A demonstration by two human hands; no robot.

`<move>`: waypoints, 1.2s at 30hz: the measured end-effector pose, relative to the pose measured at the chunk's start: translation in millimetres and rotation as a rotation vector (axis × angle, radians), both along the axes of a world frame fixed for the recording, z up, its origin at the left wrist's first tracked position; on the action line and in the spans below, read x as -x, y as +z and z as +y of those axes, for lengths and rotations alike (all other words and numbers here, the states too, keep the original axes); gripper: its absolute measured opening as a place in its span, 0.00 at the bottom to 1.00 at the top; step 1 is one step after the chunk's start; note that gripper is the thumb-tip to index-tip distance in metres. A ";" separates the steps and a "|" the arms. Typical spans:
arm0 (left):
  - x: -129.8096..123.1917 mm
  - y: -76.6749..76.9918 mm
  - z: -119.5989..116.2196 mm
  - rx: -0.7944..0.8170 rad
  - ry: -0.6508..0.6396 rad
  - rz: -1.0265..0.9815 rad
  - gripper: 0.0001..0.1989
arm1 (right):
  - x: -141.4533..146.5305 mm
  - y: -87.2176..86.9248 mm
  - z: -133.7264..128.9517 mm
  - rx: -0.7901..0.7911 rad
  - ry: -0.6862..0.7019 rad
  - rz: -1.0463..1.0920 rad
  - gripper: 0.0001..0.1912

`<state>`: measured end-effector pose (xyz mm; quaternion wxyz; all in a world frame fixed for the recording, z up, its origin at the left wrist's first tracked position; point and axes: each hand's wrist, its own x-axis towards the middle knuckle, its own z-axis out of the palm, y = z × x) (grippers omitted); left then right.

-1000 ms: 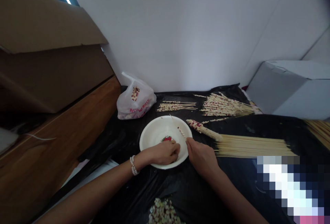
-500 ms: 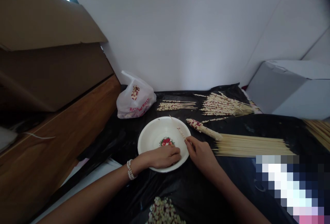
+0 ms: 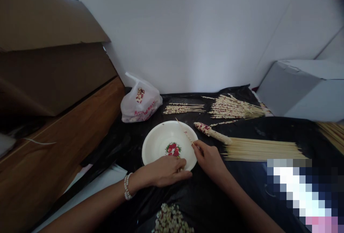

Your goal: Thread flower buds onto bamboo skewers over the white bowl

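My right hand [image 3: 211,158] is closed in a pinch on a thin wooden skewer [image 3: 187,135] partly strung with pale corn kernels. The skewer's bare tip points up and away over the white bowl [image 3: 153,140], which has a red flower print [image 3: 172,149] on its bottom. Over the bowl's near rim is my left hand [image 3: 168,170], a beaded bracelet on its wrist. Its fingers are curled and its thumb reaches toward the right hand. Something small and pale shows at the fingers, too little to name. Below the bowl lies a heap of loose corn kernels [image 3: 173,220].
Behind the bowl lie a small bundle of strung skewers [image 3: 182,108] and a larger one [image 3: 231,107]. A partly stripped corn cob [image 3: 212,132] and bare skewers [image 3: 263,149] are at right. A plastic bag [image 3: 141,102] stands back left. Cardboard [image 3: 53,79] and a white box [image 3: 303,86] flank the black sheet.
My left hand has lifted out of the bowl toward me, and its thumb now shows stretched out to the right. My right hand keeps its hold on the skewer, nearly unmoved.
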<state>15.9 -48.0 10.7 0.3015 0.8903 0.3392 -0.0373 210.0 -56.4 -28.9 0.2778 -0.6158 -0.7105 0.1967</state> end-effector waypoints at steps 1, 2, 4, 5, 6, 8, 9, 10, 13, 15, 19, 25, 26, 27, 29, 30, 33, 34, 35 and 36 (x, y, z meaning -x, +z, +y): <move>0.0 -0.4 0.9 0.019 0.004 -0.014 0.24 | 0.1 0.2 -0.1 0.000 -0.001 0.003 0.14; 0.1 -0.6 1.9 0.041 0.008 -0.031 0.24 | 0.1 0.3 -0.1 0.001 -0.003 0.005 0.14; 0.4 -0.1 4.0 0.084 0.008 -0.065 0.24 | 0.3 0.3 0.1 0.004 -0.008 0.008 0.14; 0.5 0.3 4.7 0.101 0.009 -0.079 0.23 | 0.4 0.2 0.3 0.006 -0.010 0.008 0.14; 0.6 0.6 5.2 0.118 0.012 -0.094 0.22 | 0.4 0.0 0.5 0.008 -0.012 0.008 0.14; 0.9 0.2 5.8 0.167 0.038 -0.128 0.22 | 0.3 -0.4 0.8 0.012 -0.012 0.007 0.14; 1.1 -0.5 6.2 0.215 0.068 -0.149 0.22 | 0.3 -0.6 1.0 0.014 -0.011 0.005 0.14; 1.6 -1.7 7.2 0.289 0.112 -0.173 0.23 | 0.2 -0.6 1.0 0.016 -0.010 0.003 0.14; 4.7 -6.0 15.2 0.686 0.335 -0.314 0.25 | 0.3 0.5 0.4 0.019 -0.005 -0.007 0.14; 8.9 -7.9 25.0 0.981 0.529 -0.506 0.26 | 0.7 2.0 -0.4 0.022 -0.005 -0.018 0.14; 18.7 -5.9 45.3 1.114 0.692 -0.841 0.21 | 1.5 5.1 -1.6 0.031 -0.009 -0.045 0.14; 22.5 -4.6 54.1 1.237 0.875 -1.011 0.15 | 1.5 6.3 -1.9 0.048 -0.023 -0.083 0.12; 22.5 -6.1 54.0 1.239 0.858 -0.980 0.15 | 1.5 6.5 -2.2 0.050 -0.024 -0.088 0.12; 22.5 -7.7 53.8 1.230 0.828 -0.930 0.15 | 1.6 6.8 -2.5 0.052 -0.026 -0.093 0.12; 22.7 -10.1 52.8 1.159 0.740 -0.780 0.15 | 1.9 7.3 -2.9 0.055 -0.028 -0.102 0.12; 22.9 -10.3 52.2 1.090 0.681 -0.682 0.15 | 2.0 7.6 -3.1 0.056 -0.028 -0.107 0.12; 23.7 -6.3 49.8 0.702 0.475 -0.363 0.18 | 2.4 8.0 -3.1 0.060 -0.029 -0.121 0.12; 24.0 -4.3 49.0 0.517 0.420 -0.258 0.19 | 2.4 8.0 -3.0 0.061 -0.028 -0.125 0.12; 24.4 -2.7 48.2 0.327 0.385 -0.148 0.18 | 2.4 8.0 -2.9 0.062 -0.028 -0.129 0.12; 24.8 -1.9 47.4 0.154 0.368 -0.034 0.18 | 2.4 8.0 -2.9 0.062 -0.027 -0.133 0.12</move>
